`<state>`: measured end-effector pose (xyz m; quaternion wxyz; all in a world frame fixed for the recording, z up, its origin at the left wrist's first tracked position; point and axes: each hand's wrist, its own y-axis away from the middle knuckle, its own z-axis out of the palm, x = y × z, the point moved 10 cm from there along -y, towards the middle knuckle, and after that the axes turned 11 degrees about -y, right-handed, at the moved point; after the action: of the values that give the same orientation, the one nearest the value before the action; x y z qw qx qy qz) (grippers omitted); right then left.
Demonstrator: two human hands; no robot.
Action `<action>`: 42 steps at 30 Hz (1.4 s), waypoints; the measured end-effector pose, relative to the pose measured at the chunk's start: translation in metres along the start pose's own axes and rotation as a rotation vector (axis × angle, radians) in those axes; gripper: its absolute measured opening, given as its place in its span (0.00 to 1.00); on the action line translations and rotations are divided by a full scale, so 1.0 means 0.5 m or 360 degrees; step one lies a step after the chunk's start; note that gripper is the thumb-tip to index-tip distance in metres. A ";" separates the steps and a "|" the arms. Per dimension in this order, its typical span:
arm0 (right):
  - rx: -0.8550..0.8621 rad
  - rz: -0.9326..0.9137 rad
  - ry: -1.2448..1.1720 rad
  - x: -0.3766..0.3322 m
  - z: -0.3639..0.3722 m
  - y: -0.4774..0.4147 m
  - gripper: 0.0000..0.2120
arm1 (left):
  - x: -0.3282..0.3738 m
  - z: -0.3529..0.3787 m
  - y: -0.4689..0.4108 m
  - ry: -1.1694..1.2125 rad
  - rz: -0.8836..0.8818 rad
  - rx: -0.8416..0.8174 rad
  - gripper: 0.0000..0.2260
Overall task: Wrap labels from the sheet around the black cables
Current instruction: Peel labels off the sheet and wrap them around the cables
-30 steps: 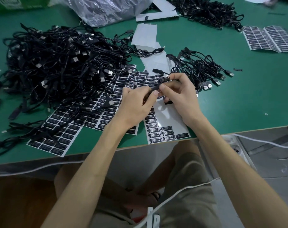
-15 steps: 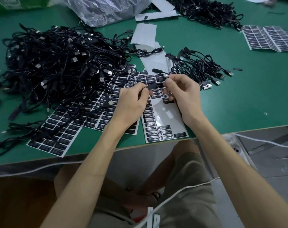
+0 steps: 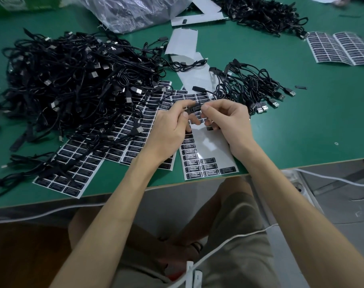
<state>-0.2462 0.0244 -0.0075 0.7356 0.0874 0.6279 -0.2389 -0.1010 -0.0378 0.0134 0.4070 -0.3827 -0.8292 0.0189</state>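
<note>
Surface: green table [image 3: 301,125], grey floor [image 3: 343,204] beyond its near edge.
Far side: clear plastic bag [image 3: 135,11].
Cables: large tangled heap of black USB cables [image 3: 73,80] on the left; smaller bundle [image 3: 251,86] right of the hands.
Label sheet [image 3: 210,150]: white backing, rows of black stickers, partly stripped, under the hands.
Label [image 3: 195,109]: black with white print, held just above the sheet.
Left hand [image 3: 168,134]: pinches its left end.
Right hand [image 3: 231,123]: pinches its right end.

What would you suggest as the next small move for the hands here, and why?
Probably fold the black label closed around the cable and pinch it flat. The left hand and right hand both pinch the label at their fingertips above the label sheet, and its printed face looks open rather than fully wrapped.
</note>
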 end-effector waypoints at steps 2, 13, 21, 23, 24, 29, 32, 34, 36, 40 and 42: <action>0.0008 0.0012 0.0001 0.002 0.000 0.000 0.02 | 0.000 0.001 0.001 -0.0007 0.0003 -0.0004 0.15; -0.0019 0.0014 -0.0002 0.004 0.006 -0.001 0.03 | 0.004 0.010 0.000 -0.0067 0.0019 -0.0041 0.14; -0.0008 0.0022 0.0017 0.007 0.004 -0.002 0.03 | 0.008 0.012 0.001 -0.0070 0.0023 -0.0061 0.14; -0.0012 0.0022 0.0012 0.006 0.005 -0.002 0.03 | 0.008 0.012 0.001 -0.0069 0.0020 -0.0057 0.14; -0.0017 0.0022 0.0007 0.006 0.006 -0.001 0.03 | 0.009 0.011 0.001 -0.0070 0.0018 -0.0056 0.14; -0.0015 0.0027 -0.0019 0.003 0.006 -0.001 0.03 | 0.007 0.011 0.002 -0.0064 0.0003 -0.0057 0.15; -0.0003 0.0025 -0.0009 0.003 0.005 -0.001 0.03 | 0.008 0.010 0.002 -0.0061 -0.0002 -0.0056 0.15; -0.0002 0.0017 0.0010 0.002 0.005 0.000 0.03 | 0.011 0.010 0.003 -0.0063 0.0004 -0.0054 0.15; -0.0003 0.0010 0.0013 0.001 0.005 0.000 0.03 | 0.012 0.009 0.002 -0.0068 0.0013 -0.0049 0.14; 0.0000 0.0013 0.0030 0.003 0.005 0.000 0.03 | 0.014 0.008 0.001 -0.0079 0.0032 -0.0047 0.14; -0.0001 0.0013 0.0030 0.004 0.005 0.000 0.03 | 0.014 0.008 0.001 -0.0075 0.0038 -0.0047 0.15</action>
<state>-0.2437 0.0228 -0.0088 0.7306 0.0920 0.6344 -0.2350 -0.1061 -0.0316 0.0153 0.3815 -0.3980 -0.8341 0.0205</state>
